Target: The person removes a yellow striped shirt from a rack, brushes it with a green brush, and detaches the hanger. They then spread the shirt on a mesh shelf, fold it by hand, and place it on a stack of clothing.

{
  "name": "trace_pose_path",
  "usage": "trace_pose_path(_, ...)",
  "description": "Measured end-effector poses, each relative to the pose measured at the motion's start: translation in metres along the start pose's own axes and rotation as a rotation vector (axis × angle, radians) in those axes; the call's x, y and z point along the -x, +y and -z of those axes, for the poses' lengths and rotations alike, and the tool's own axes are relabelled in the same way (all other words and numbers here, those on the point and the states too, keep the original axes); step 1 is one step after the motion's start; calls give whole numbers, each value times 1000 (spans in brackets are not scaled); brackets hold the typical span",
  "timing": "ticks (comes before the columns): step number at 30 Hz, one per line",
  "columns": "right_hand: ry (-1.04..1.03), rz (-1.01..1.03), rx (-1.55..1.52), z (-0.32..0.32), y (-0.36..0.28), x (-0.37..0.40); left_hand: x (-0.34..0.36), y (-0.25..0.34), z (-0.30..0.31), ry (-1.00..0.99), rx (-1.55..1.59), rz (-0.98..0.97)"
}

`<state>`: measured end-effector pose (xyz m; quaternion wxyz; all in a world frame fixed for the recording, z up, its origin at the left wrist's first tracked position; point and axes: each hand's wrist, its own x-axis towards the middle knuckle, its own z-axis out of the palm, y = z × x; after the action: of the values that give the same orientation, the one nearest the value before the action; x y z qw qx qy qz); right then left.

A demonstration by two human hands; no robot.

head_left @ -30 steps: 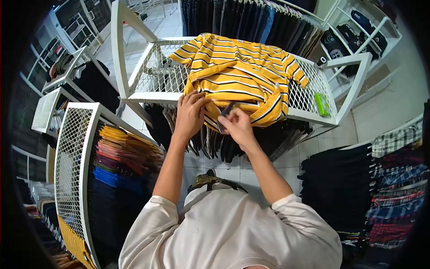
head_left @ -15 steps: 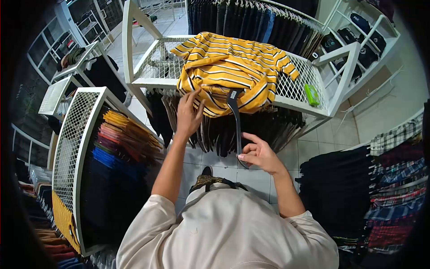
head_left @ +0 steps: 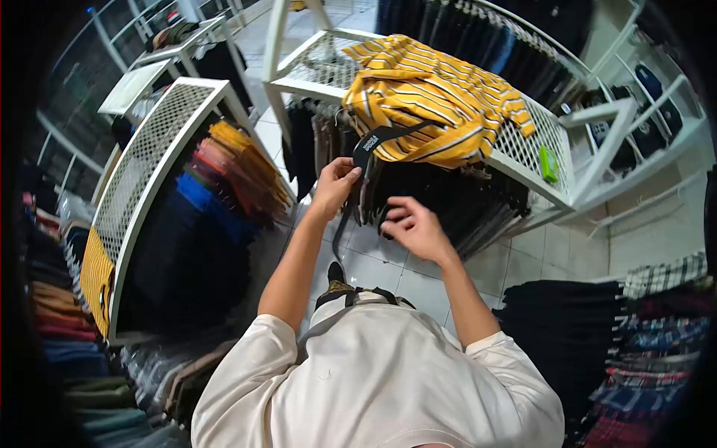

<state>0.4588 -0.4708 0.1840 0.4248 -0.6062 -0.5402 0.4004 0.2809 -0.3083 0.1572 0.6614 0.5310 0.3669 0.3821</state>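
My left hand (head_left: 334, 188) pinches a black clothes hanger (head_left: 364, 149) by its middle, where white lettering shows. One hanger arm reaches right across the front of a yellow striped shirt (head_left: 426, 89), and the other hangs down past my fingers. The shirt lies spread and rumpled on the white mesh-topped rack (head_left: 310, 71), its near edge drooping over the front. To the right of the hanger and below the shirt, my right hand (head_left: 418, 230) is in the air with its fingers bent and apart, and I see nothing held in it.
A green packet (head_left: 549, 164) lies at the right end of the mesh top. Dark garments (head_left: 448, 198) hang beneath it. At left stands another mesh-topped rack (head_left: 160, 123) with coloured clothes (head_left: 235, 168). Black clothes (head_left: 560, 328) and plaid shirts (head_left: 657, 351) hang at right.
The hanger has passed from my right hand to my left and turned, so its lettered middle is now at my left fingers. My right hand has let go. The view has shifted.
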Motion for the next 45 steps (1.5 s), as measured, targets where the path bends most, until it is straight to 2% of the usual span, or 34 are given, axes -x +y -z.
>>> trace_pose_path(1, 99, 52, 35, 0, -9, -9, 5, 0, 17, 24, -2, 12)
trace_pose_path(3, 258, 257, 309, 9, -27, -28, 21, 6, 50, 100, -50, -48)
trace_pose_path(5, 465, 524, 578, 11, -27, -54, 34, 12, 90, 181, -242, -99)
trace_pose_path(8, 570, 717, 975, 8, -51, -81, 46, 17, 141, 219, -299, -112)
trace_pose_path(9, 556, 735, 964, 5, -48, -91, 46, 18, 153, 233, -317, -149)
trace_pose_path(11, 89, 466, 456, 1, -32, -109, 46, 25, 168, 277, -316, -124)
trace_pose_path(12, -59, 205, 213, -4, -27, -112, 41, 23, 178, 322, -361, -177)
trace_pose_path(13, -74, 215, 217, -7, -26, -116, 37, 30, 183, 365, -406, -234)
trace_pose_path(14, -214, 70, 2, -10, -24, -118, 36, 36, 190, 360, -413, -148)
trace_pose_path(15, -350, -84, -212, -13, -23, -118, 29, 32, 196, 373, -409, -141)
trace_pose_path(17, -320, -60, -252, -34, -19, -120, 13, 24, 205, 454, -469, -343)
trace_pose_path(18, -301, -56, -250, -47, -17, -125, 17, 39, 196, 571, -524, -166)
trace_pose_path(19, -279, -51, -250, -60, -16, -130, 3, 22, 200, 729, -694, -473)
trace_pose_path(21, -221, -41, -256, -88, -16, -144, -12, -5, 201, 796, -653, -456)
trace_pose_path(23, -182, 41, -282, -117, -5, -165, -9, 3, 178, 685, -401, -375)
trace_pose_path(25, -135, 95, -247, -143, 5, -187, -18, -11, 172, 601, -282, -380)
trace_pose_path(29, -72, 101, -208, -177, 5, -211, -29, -19, 175, 477, -261, -316)
trace_pose_path(35, -41, 151, -155, -198, 9, -229, -37, -14, 192, 497, -282, -265)
trace_pose_path(38, -67, 111, -183, -210, 16, -241, -44, -19, 207, 490, -288, -236)
trace_pose_path(40, -83, 75, -217, -221, 23, -253, -50, -22, 217, 511, -298, -128)
trace_pose_path(45, -107, -6, -283, -258, 45, -289, -72, -49, 248, 531, -309, -111)
